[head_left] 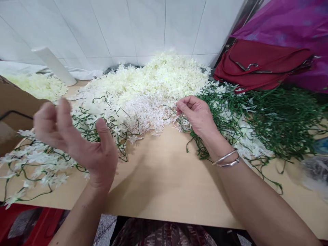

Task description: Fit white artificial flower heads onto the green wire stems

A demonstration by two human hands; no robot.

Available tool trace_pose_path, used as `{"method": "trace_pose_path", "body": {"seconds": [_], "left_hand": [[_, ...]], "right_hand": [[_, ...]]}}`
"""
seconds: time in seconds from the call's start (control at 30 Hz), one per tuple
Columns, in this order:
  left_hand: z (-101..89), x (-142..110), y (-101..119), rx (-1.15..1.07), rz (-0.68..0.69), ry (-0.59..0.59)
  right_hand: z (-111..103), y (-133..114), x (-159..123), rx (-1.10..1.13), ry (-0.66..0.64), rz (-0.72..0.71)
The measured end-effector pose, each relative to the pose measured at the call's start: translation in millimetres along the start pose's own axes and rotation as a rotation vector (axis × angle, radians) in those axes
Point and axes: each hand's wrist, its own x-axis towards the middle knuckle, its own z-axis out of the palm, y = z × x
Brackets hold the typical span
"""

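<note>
My left hand [74,136] hovers above the wooden table [159,181], fingers apart and slightly blurred, holding nothing. Under and left of it lie green stems with white flowers fitted [36,164]. My right hand [196,114], with bangles on the wrist, is curled with thumb and forefinger pinched at a thin green stem [184,128] at the edge of the stem heap. Between the hands sits a pile of small white spiky flower centres [146,114], backed by a big heap of cream artificial petals [159,78].
A tangle of bare green stems [276,119] covers the right of the table. Behind it lie a red bag [261,65] and purple cloth [294,24]. A white tube [55,65] leans at the back left beside more petals [38,85]. Tiled wall behind.
</note>
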Motion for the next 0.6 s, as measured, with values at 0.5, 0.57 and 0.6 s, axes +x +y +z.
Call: {"method": "trace_pose_path", "body": {"seconds": [0.5, 0.57, 0.6], "left_hand": [[66.9, -48.7, 11.8, -0.023, 0.354, -0.867], [67.1, -47.9, 4.8, 0.032, 0.277, -0.818], [66.2, -46.5, 1.6, 0.039, 0.239, -0.78]], "right_hand": [[0.5, 31.1, -8.5, -1.086, -0.285, -0.341], [1.3, 30.4, -9.0, -1.087, -0.259, -0.305], [0.8, 30.0, -8.7, -1.065, -0.238, -0.288]]}}
